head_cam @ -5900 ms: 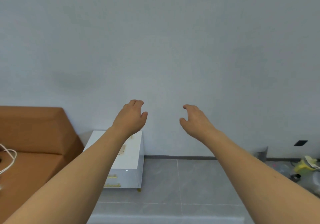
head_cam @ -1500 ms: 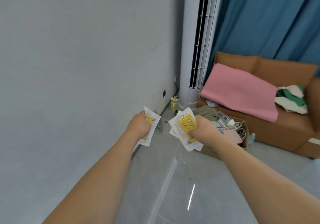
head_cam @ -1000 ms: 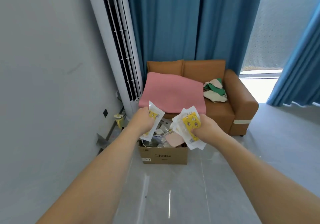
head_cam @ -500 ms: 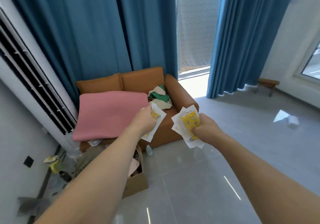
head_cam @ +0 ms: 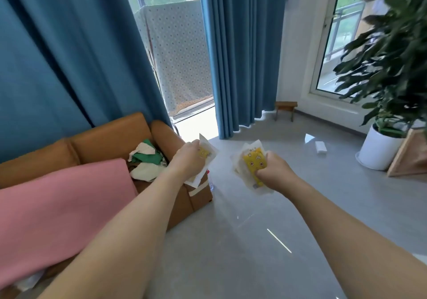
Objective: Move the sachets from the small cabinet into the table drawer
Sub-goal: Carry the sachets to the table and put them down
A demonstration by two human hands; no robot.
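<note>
Yellow-printed sachets (head_cam: 253, 163) stay out of it: my right hand (head_cam: 275, 173) and left hand (head_cam: 188, 161) each clutch some, level, table drawer nowhere visible.

hands (head_cam: 189, 160): 2 | curtains (head_cam: 240, 51): 2 | sofa (head_cam: 111, 137): 1 | potted plant (head_cam: 392, 72): 1

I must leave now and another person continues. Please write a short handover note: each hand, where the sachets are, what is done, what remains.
Left hand: shut on sachets.
Right hand: shut on a bunch of yellow-printed sachets.
Both are held in the air above the floor, beside the sofa.
Done: sachets picked up.
Left: the table drawer is not in view; find it and put them in.
</note>
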